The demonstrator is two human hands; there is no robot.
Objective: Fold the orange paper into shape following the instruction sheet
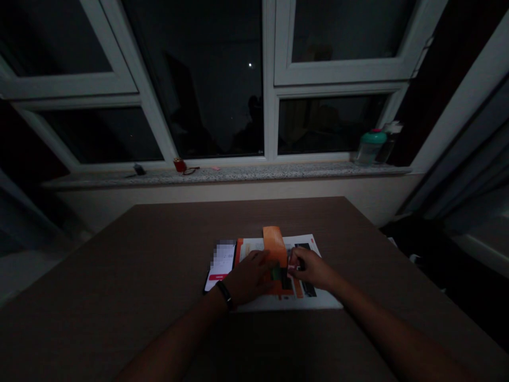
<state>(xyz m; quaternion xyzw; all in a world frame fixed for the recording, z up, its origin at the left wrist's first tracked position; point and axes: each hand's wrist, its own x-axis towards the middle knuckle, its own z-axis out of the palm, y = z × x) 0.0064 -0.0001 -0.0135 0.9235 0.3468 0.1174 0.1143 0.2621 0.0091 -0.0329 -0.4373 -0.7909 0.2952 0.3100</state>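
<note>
A printed booklet or stack of sheets (302, 303) with orange and dark pictures lies on the brown table. Across its upper part lies an orange paper strip (273, 239), sticking out past the top edge. My left hand (247, 277), with a dark band on its wrist, rests flat with fingers apart on the pages and the strip's lower end. To the right of the strip, my right hand (310, 267) is closed in a pinch at the page. A small pale bit shows at its fingertips, too dim to name. Left of the booklet lies a phone (223, 265) with its screen lit.
The table (159, 249) reaches toward a granite windowsill (246, 173). On the sill stand a teal-lidded bottle (371, 146), a second bottle (389, 140), a small red jar (180, 165) and a small dark object (139, 168). Curtains hang at both sides. The room is dim.
</note>
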